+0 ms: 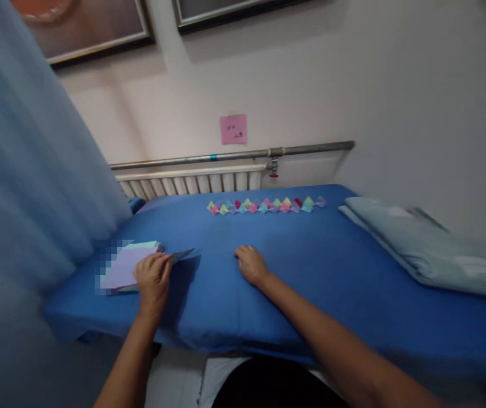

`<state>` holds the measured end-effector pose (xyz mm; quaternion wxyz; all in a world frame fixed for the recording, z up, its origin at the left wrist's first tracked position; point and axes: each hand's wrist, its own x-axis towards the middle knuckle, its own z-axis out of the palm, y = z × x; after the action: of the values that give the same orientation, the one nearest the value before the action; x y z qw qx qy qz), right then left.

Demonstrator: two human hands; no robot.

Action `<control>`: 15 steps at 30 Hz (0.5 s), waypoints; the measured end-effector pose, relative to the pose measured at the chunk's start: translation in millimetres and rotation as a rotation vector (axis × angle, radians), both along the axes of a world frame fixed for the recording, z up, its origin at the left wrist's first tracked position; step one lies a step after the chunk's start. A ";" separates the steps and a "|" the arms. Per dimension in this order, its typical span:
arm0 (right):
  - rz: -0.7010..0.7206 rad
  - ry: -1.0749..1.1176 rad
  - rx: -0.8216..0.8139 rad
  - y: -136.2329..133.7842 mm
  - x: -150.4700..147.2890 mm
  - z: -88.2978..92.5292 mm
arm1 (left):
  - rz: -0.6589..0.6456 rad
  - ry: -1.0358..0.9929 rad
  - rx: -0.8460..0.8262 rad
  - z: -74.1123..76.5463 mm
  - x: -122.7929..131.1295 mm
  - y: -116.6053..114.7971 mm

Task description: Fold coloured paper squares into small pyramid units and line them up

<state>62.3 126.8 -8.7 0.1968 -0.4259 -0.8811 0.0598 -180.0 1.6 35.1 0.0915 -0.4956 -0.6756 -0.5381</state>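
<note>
My left hand (153,275) is closed at the right side of a stack of coloured paper (126,266), with pale purple on top and light green showing at the back. A thin dark sheet of paper (182,255) juts out to the right from between its thumb and fingers, raised a little and casting a shadow. Loosely curled, my right hand (251,265) rests on the blue sheet (221,294) of the bed, and nothing shows in it. Beyond both hands lies a row of small folded paper pieces (263,207) in many colours.
A folded pale green blanket (421,243) lies on the right. The blue curtain (42,153) hangs at the left. Behind the bed are a radiator (191,182), a metal pipe (243,154) and a wall bearing a pink note (233,129).
</note>
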 end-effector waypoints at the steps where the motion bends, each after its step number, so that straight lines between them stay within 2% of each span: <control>1: 0.005 0.013 0.002 1.1 -0.3 -1.2 | 0.020 -0.036 0.005 0.1 -1.7 1.1; 7: 0.006 0.057 0.024 2.3 0.3 -4.9 | 0.069 -0.267 0.066 7.8 -26.7 9.3; 11: 0.010 0.065 0.035 4.0 0.4 -6.2 | 0.065 -0.442 0.146 19.3 -45.0 21.1; 15: 0.027 0.071 0.039 7.7 0.0 -9.0 | 0.093 -0.525 0.237 32.6 -60.9 29.6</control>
<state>62.2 134.4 -17.7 0.2351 -0.4077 -0.8802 0.0604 -240.9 31.2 67.6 -0.0046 -0.2939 -0.6306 -0.7183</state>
